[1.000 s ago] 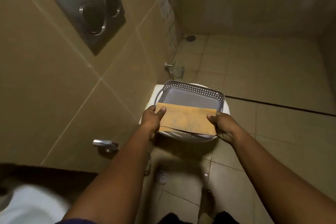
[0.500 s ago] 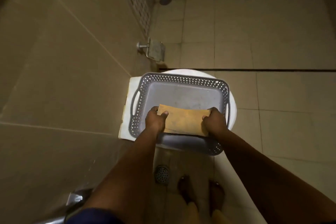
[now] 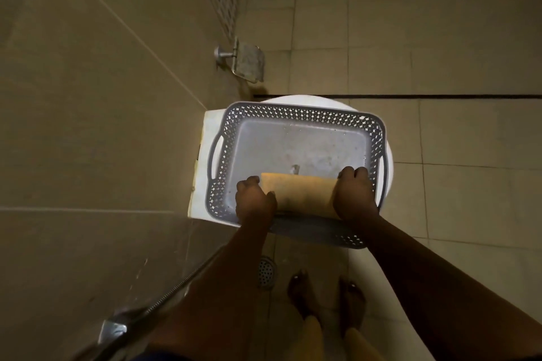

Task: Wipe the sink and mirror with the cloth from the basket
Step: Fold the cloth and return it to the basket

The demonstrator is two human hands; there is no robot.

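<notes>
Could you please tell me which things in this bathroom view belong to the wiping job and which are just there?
Job:
cloth
basket
left hand
right hand

Just there:
toilet lid
paper holder
floor drain
spray hose

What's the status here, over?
Left hand and right hand both grip the cloth, one end each. Cloth low inside grey basket. Nothing in the way.

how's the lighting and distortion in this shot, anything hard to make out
Head view: dim, yellowish light; the cloth and both hands, left and right, are readable, forearms nearly black. White toilet lid under the basket glares. Wide-angle lens bends tile lines; the hose is blurred.
</notes>
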